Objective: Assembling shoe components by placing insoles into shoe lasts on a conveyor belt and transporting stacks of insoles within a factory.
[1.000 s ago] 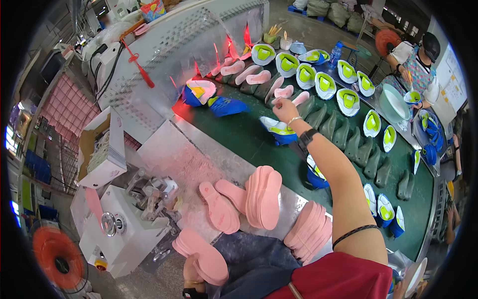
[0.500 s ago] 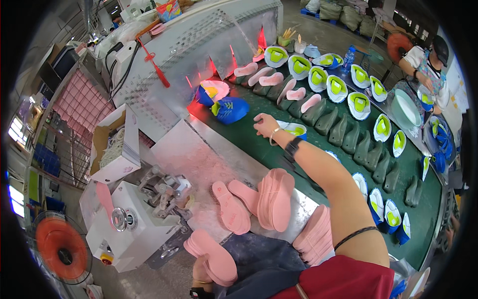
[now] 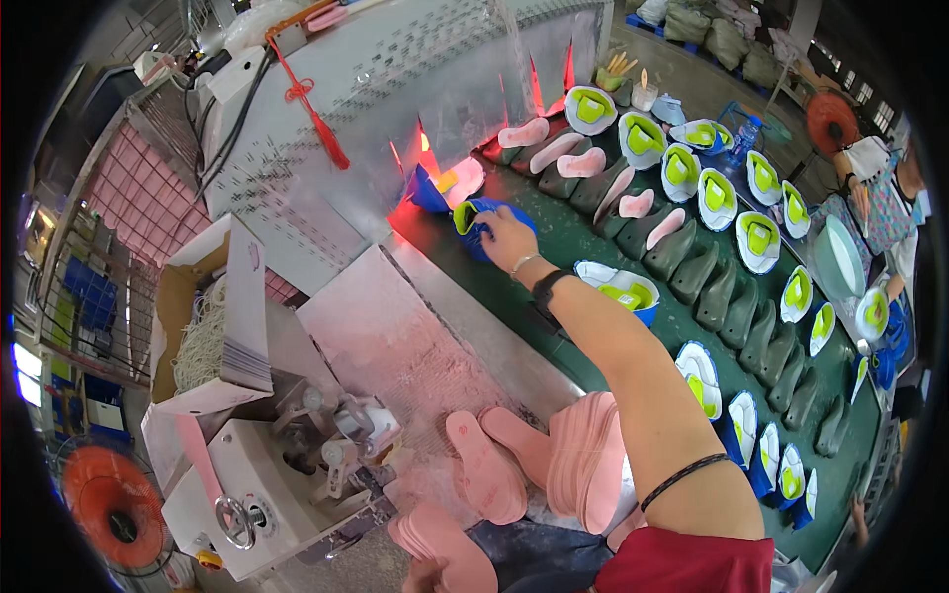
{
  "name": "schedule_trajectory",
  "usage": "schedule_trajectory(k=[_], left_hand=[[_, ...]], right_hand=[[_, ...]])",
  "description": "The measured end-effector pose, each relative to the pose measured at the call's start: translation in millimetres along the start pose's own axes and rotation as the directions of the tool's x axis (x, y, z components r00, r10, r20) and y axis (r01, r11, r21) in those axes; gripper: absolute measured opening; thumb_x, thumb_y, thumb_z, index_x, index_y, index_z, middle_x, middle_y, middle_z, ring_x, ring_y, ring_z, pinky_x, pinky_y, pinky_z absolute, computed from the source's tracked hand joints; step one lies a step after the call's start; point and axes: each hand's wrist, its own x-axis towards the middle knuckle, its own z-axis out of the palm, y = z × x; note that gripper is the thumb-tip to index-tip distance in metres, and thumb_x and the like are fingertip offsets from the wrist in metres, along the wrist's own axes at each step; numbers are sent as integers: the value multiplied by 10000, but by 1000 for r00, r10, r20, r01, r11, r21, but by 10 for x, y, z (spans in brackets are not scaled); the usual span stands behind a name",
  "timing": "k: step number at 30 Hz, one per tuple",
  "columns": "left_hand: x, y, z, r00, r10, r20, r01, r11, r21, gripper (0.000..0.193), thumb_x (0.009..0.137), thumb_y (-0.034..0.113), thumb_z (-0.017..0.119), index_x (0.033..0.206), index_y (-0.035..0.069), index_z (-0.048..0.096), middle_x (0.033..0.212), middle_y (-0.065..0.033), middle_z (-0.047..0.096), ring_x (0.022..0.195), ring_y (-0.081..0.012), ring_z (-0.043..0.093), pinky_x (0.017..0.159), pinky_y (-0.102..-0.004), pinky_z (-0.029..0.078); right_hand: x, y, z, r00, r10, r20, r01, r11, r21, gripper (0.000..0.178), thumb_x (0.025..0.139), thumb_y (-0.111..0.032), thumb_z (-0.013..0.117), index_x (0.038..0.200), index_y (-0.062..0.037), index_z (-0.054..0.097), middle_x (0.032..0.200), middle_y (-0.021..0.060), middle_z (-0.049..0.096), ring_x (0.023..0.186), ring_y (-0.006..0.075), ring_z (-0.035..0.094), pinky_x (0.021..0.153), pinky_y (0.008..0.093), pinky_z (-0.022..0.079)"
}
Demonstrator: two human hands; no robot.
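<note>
At the far left end of the green conveyor, my right hand [image 3: 509, 242] has its fingers curled over the edge of a blue shoe upper [image 3: 521, 215] with a lime lining. Low in the picture, my left hand [image 3: 425, 573] is closed around a stack of pink insoles [image 3: 450, 549]; part of that hand is cut off by the lower edge. Another blue upper [image 3: 425, 193] sits beyond my right hand, in red light at a machine opening. Between my hands, a tied bundle of pink insoles [image 3: 585, 460] and loose pink insoles [image 3: 486, 474] lie on the dusty metal table.
Grey shoe lasts [image 3: 697, 267] and blue-and-white uppers [image 3: 756, 242] line the green conveyor [image 3: 554, 321]. A white pressing machine [image 3: 232, 494], a box of cords [image 3: 203, 326] and an orange fan [image 3: 114, 509] stand at left. A co-worker [image 3: 880, 188] is across the conveyor.
My right hand has moved forward from above the conveyor onto the blue upper. My left hand still holds the pink insoles. The view has shifted, and the co-worker's pose has changed.
</note>
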Motion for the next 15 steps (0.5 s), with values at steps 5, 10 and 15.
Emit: schedule_trajectory(k=[5, 10, 15], left_hand=[[89, -74, -59, 998, -57, 33, 55, 997, 47, 567, 768, 398, 699, 1182, 55, 518, 1020, -100, 612, 921, -254, 599, 794, -394, 519], [74, 23, 158, 995, 99, 26, -101, 989, 105, 505, 726, 365, 733, 1091, 58, 567, 929, -50, 611, 841, -215, 594, 724, -363, 523], [527, -350, -1130, 988, 101, -119, -55, 938, 343, 234, 827, 270, 637, 951, 77, 595, 862, -5, 561, 798, -164, 558, 711, -331, 488]], right_hand=[[256, -134, 327, 962, 40, 270, 29, 969, -247, 247, 797, -202, 604, 1026, -110, 596, 948, 151, 625, 854, 327, 635, 708, 442, 515], [416, -25, 265, 898, 192, 397, -28, 923, -383, 275, 784, -248, 650, 1011, -104, 593, 917, 152, 674, 880, 323, 653, 745, 445, 515], [249, -268, -452, 982, 176, 64, -172, 983, -70, 411, 789, -259, 654, 1152, -91, 558, 863, 178, 675, 788, 344, 658, 710, 435, 524]])
